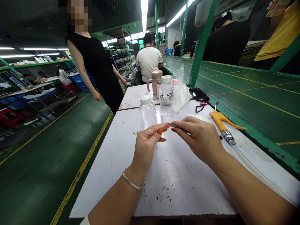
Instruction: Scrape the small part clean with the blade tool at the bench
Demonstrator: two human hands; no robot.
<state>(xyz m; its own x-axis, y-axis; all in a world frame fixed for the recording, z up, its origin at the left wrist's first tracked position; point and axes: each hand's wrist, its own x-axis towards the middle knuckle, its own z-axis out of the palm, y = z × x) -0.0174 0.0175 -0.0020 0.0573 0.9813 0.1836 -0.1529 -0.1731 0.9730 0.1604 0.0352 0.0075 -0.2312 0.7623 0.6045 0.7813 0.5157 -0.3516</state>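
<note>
My left hand (pixel 146 145) and my right hand (pixel 197 139) are raised close together above a white, speckled tabletop (pixel 178 187). Between them is a small metal piece (pixel 173 125), pinched in my right fingertips, with its tip next to my left fingers. My left thumb and forefinger are pressed together, and I cannot tell if they hold anything. Beyond my hands stand two clear plastic bottles (pixel 148 112) (pixel 166 97), one marked with handwritten characters. To the right lies a yellow air blow gun (pixel 220 123) with a clear hose.
A pink tumbler (pixel 156 82), a plastic bag (pixel 180 95), a black phone (pixel 199 94) and a red cord (pixel 200 106) sit at the far end of the table. A person in black (pixel 93 59) stands to the left. Green workbenches (pixel 246 90) run along the right.
</note>
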